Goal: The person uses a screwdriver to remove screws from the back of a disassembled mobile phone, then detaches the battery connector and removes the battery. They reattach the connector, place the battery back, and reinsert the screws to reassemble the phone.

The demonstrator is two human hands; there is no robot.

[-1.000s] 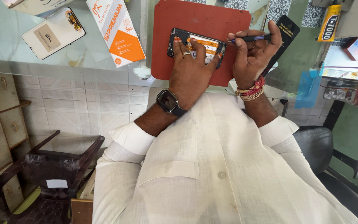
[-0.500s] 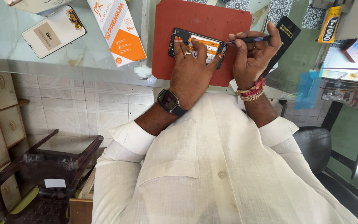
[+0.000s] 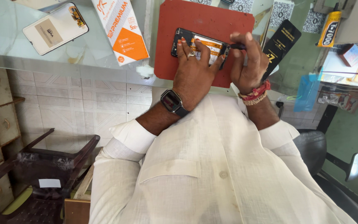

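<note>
An opened smartphone [image 3: 206,45] with its back off lies on a red mat [image 3: 195,20] on a glass counter. My left hand [image 3: 193,70] presses flat on the phone, fingers spread over it; a dark watch sits on that wrist. My right hand [image 3: 249,62] is closed around a thin dark tool [image 3: 237,47] whose tip meets the phone's right edge. Red thread bands circle the right wrist.
On the glass counter lie a white phone back panel [image 3: 54,28], an orange and white box [image 3: 123,29], a black packet [image 3: 280,45] and a yellow glue tube [image 3: 327,29]. A dark plastic chair [image 3: 42,174] stands lower left, an office chair [image 3: 328,153] lower right.
My right hand has turned so the tool now points down at the phone's right edge instead of lying across it. My left hand stays on the phone.
</note>
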